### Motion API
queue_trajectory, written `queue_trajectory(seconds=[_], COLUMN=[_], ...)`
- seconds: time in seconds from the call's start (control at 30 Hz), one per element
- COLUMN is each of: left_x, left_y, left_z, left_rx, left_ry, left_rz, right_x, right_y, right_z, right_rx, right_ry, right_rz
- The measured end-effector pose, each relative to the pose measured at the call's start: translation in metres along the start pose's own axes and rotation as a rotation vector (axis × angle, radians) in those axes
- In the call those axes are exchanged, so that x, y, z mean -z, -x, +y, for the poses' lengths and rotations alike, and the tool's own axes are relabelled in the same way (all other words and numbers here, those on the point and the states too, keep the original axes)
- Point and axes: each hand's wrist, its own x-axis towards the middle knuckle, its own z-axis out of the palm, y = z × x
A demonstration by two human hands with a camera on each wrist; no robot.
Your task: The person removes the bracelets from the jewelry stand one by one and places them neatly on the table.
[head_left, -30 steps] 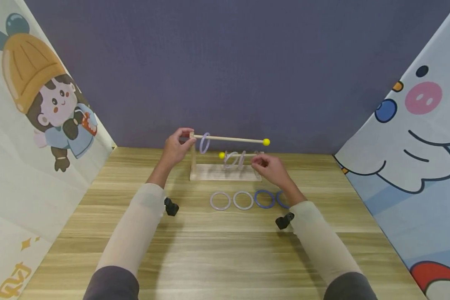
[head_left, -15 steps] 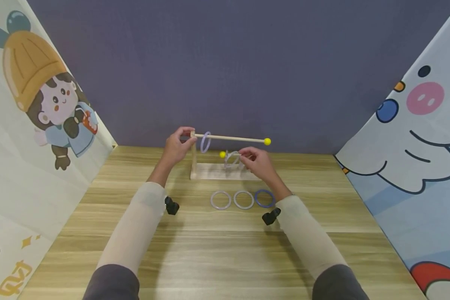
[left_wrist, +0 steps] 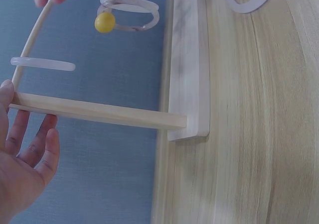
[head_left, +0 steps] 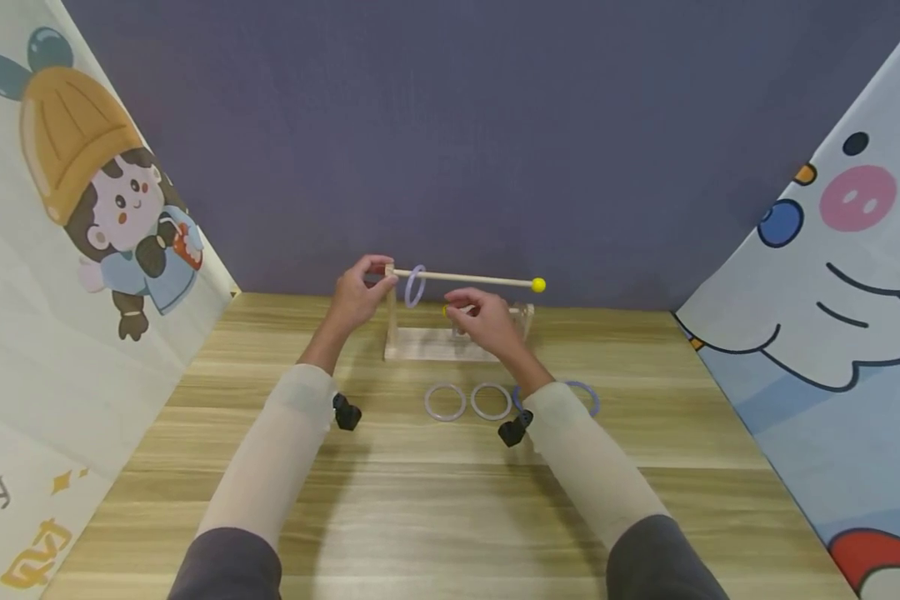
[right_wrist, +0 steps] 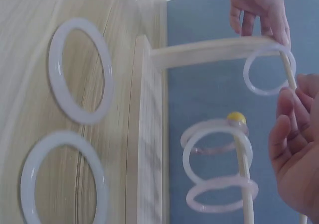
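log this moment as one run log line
left hand: grips post | right hand: beside upper rod, contact unclear | upper rod: lilac ring | lower rod: three rings visible | table: more rings

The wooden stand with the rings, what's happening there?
Someone is working at the wooden stand. Their left hand holds the top of its left post, and the right hand is close to the upper rod; whether it touches is unclear. One pale purple ring hangs on the upper rod, three rings hang on the lower rod, and more rings, pale and blue, lie on the table in front.
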Motion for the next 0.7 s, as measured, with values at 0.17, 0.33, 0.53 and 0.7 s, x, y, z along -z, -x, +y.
queue_trajectory(seconds=[0.17, 0.33, 0.53, 0.7], left_x=[0.000, 0.001, 0.000, 0.000], left_y=[0.000, 0.000, -0.001, -0.001], left_z=[0.001, 0.002, 0.001, 0.000], left_rx=[-0.004, -0.006, -0.016, -0.017], left_ry=[-0.002, -0.005, -0.009, 0.005], left_rz=[0.004, 0.014, 0.013, 0.012], right_x=[-0.014, -0.026, -0.035, -0.040], right_y=[-0.007, -0.013, -0.019, -0.021], right_z=[-0.006, -0.011, -0.013, -0.016], right_rx=[0.013, -0.021, -0.058, -0.106], right_ry=[-0.027, -0.098, -0.157, -0.187], right_rz=[-0.002, -0.026, -0.025, -0.030])
